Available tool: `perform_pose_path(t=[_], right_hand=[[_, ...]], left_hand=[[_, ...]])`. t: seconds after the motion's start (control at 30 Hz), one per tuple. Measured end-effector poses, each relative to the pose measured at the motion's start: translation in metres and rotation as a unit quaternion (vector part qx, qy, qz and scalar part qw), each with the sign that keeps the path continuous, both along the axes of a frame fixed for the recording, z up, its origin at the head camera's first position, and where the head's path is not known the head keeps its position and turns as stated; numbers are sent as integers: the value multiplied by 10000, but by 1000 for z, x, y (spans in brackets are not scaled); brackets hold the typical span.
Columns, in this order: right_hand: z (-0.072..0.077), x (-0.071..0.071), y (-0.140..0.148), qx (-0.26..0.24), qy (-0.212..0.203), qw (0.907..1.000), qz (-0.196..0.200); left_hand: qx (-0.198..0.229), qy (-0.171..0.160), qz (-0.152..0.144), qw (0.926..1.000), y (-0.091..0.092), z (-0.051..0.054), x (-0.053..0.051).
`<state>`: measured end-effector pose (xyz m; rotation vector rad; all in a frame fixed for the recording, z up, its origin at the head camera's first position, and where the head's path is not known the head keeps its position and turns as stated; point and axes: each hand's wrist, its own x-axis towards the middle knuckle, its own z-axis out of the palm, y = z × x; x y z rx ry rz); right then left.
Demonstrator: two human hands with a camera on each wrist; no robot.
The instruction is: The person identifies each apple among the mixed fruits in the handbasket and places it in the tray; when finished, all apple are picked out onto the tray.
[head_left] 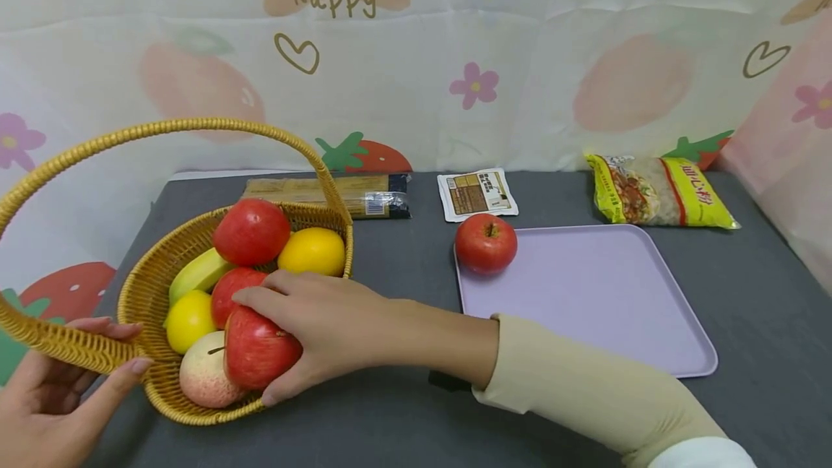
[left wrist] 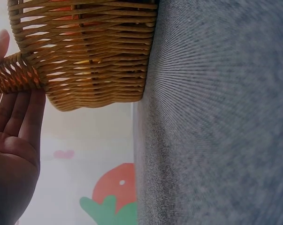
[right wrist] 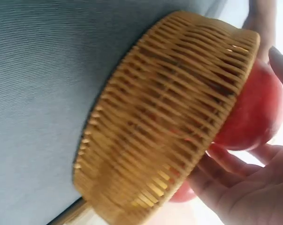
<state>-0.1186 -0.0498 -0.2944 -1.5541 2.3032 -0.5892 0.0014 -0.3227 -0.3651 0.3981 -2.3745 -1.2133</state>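
A wicker basket [head_left: 146,295] with a tall handle stands at the left, holding several fruits: red apples, a yellow lemon [head_left: 191,320], a green-yellow banana [head_left: 200,274], a yellow fruit [head_left: 312,251] and a pale peach [head_left: 209,373]. My right hand [head_left: 331,320] grips a red apple [head_left: 258,349] at the basket's front right; in the right wrist view that apple [right wrist: 254,110] is over the rim, beside the fingers. My left hand [head_left: 65,396] holds the handle's base at the left; the left wrist view shows the hand [left wrist: 17,140] under the wicker [left wrist: 94,56].
A lilac tray [head_left: 585,295] lies at the right, with a red apple [head_left: 485,243] on its back-left corner. Behind are a noodle pack [head_left: 364,197], a small white packet [head_left: 477,194] and a yellow bag [head_left: 659,192]. A patterned cloth hangs at the back.
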Motion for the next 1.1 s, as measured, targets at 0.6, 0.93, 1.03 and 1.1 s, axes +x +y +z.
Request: perform_pose_path(t=[0.6, 0.93, 1.03, 1.1], right_hand=[[17, 12, -44, 1734, 914, 9806, -105], [9, 17, -45, 1355, 882, 9857, -483], [5, 17, -41, 1044, 822, 9897, -528], [2, 16, -39, 906, 772, 9915, -520]], left_hand=[[-68, 108, -163, 9998, -1, 0, 2], [6, 99, -30, 9999, 1, 1, 0], [45, 87, 34, 9999, 2, 1, 0], [52, 92, 52, 9999, 3, 1, 0]])
